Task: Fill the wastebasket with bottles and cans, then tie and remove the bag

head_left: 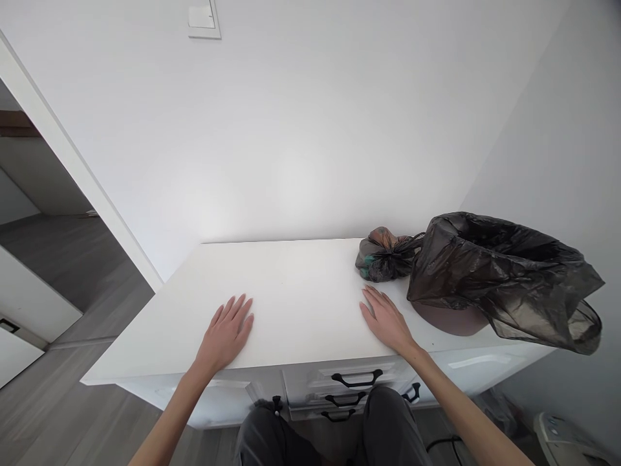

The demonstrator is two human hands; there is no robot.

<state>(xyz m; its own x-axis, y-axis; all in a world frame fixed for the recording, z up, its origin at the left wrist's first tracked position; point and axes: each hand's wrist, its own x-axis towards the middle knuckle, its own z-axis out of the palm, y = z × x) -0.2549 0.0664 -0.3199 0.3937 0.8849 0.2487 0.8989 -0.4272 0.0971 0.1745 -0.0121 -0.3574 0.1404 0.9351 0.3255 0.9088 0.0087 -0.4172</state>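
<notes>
My left hand lies flat on the white cabinet top, fingers stretched out and holding nothing. On the same surface, farther right, my right hand rests palm down with its fingers extended. Just beyond its fingertips sits a small knotted black plastic bag, with orange and green showing through the film. To the right of that hand stands a bin with a brownish base, lined with a large black bin bag that hangs over its rim. Neither hand touches the bags.
Below the top are drawers with black handles, close to my knees. A white wall with a switch plate rises behind. At left is a doorway. A pale appliance stands on the floor at lower right.
</notes>
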